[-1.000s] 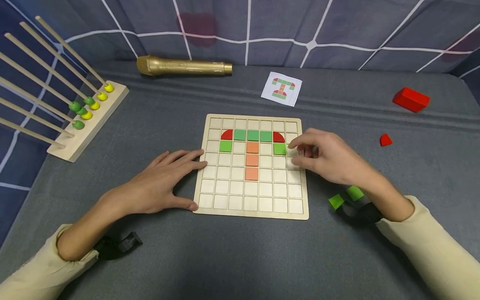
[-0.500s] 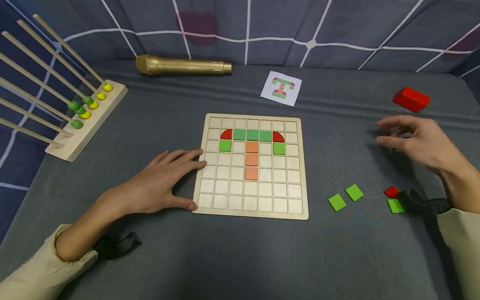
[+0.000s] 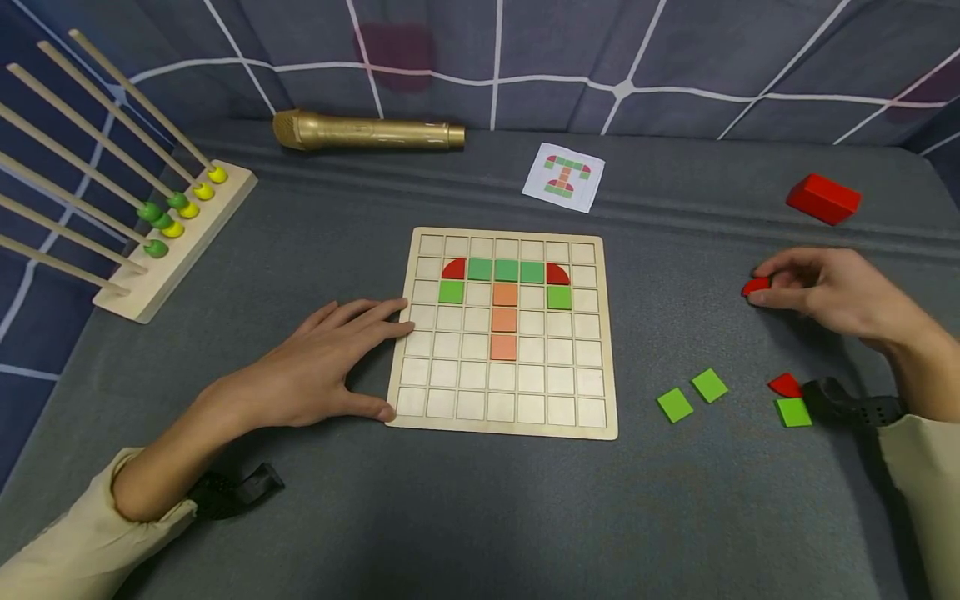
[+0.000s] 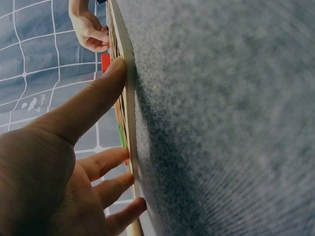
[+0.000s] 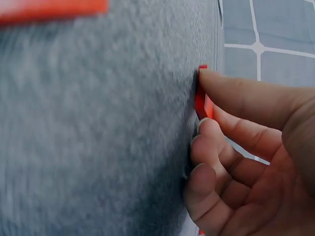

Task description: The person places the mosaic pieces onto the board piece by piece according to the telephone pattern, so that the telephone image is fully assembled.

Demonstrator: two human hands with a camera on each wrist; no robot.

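My right hand (image 3: 843, 296) pinches a red quarter-round tile (image 3: 756, 287) between thumb and fingers, low over the grey cloth to the right of the board. In the right wrist view the thumb (image 5: 241, 96) lies along one side of that tile. My left hand (image 3: 322, 367) spreads its fingers along the left edge of a wooden grid board (image 3: 502, 427), fingertips and thumb touching the rim. On the board lie green tiles (image 3: 506, 271) in a row, a red quarter-round at each end, light green squares (image 3: 451, 292) below these, and a column of orange squares (image 3: 504, 321).
Loose light green squares (image 3: 708, 385) and another red tile (image 3: 785, 385) lie right of the board. A red block (image 3: 823, 199), a pattern card (image 3: 563, 177) and a gold microphone (image 3: 375, 133) lie at the back. A peg rack with beads (image 3: 187, 237) stands left.
The right hand has moved from the board's right edge out to the red quarter-round tile, gripped it and shifted it slightly left. The left hand has stayed on the board's edge.
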